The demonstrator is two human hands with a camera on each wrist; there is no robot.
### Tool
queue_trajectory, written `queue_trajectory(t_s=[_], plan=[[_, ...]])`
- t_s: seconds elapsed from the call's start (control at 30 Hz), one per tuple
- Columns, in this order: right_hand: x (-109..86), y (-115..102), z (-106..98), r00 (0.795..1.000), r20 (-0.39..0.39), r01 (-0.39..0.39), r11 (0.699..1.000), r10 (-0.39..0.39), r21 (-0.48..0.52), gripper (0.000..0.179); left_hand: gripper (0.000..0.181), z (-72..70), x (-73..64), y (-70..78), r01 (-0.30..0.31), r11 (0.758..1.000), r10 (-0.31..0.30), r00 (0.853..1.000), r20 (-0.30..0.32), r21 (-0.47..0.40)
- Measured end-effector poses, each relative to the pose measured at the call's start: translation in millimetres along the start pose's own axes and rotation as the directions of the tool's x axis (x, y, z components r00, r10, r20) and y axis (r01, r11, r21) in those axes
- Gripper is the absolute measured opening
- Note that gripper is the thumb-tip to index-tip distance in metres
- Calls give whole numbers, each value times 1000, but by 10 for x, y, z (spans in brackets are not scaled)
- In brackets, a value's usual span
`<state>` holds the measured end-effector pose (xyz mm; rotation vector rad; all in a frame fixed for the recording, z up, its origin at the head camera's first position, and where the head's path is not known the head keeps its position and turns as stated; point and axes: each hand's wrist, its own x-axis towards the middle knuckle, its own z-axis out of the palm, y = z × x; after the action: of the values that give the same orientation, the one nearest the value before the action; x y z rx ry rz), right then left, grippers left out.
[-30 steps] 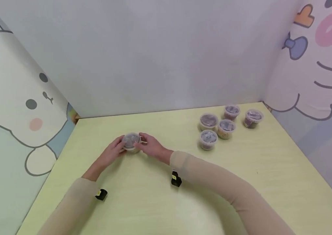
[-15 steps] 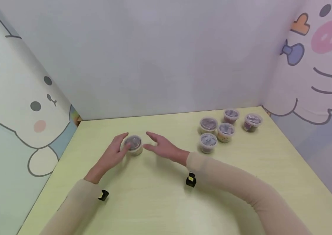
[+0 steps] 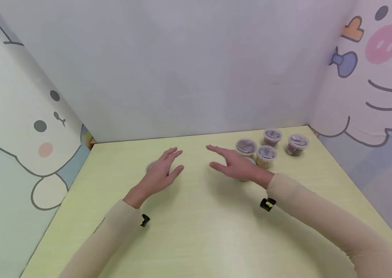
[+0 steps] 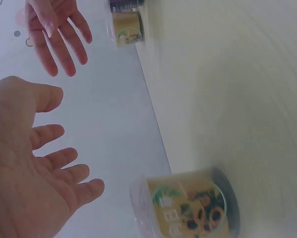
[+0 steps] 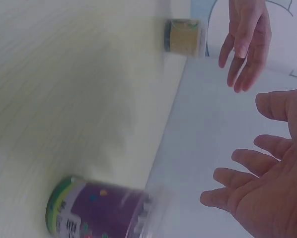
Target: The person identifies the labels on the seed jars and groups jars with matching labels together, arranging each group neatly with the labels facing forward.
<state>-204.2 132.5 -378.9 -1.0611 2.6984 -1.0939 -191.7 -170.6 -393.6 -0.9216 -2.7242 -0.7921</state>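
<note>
My left hand [image 3: 157, 175] hovers over the table with fingers spread and nothing in it. Behind it, mostly hidden in the head view, stands a round lidded plastic tub [image 4: 193, 206]; the left wrist view shows its yellowish food-picture label, apart from the hand. Over on the right, my right hand [image 3: 235, 164] is also raised and holds nothing, fingers extended towards the left. It partly covers the nearest tub of a group. A purple-labelled tub [image 5: 106, 208] stands below that hand in the right wrist view, not touching it.
Several more lidded tubs cluster at the table's back right, among them a yellowish one [image 3: 266, 156], a wide one [image 3: 246, 146] and a dark one set apart [image 3: 297, 144]. A pale wall [image 3: 196, 69] rises behind the yellow-green table [image 3: 196, 224], with cartoon-printed walls at both sides.
Both hands were around the lone tub at left; they have let go of it. The right hand has moved right to the group, and the left hand has risen and shifted slightly right.
</note>
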Motion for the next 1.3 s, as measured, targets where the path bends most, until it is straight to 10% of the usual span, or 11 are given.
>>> queue_trajectory(t_s=[0.33, 0.67, 1.3], plan=[[-398, 313, -462, 999, -34, 10, 999, -11, -31, 61, 63, 408, 448, 354, -72, 995, 83, 984, 155, -69], [-761, 615, -513, 1000, 12, 24, 999, -23, -46, 72, 70, 865, 771, 636, 11, 993, 30, 938, 345, -116], [-928, 896, -344, 988, 59, -152, 964, 142, 219, 81, 68, 1162, 960, 763, 11, 991, 41, 924, 380, -133]])
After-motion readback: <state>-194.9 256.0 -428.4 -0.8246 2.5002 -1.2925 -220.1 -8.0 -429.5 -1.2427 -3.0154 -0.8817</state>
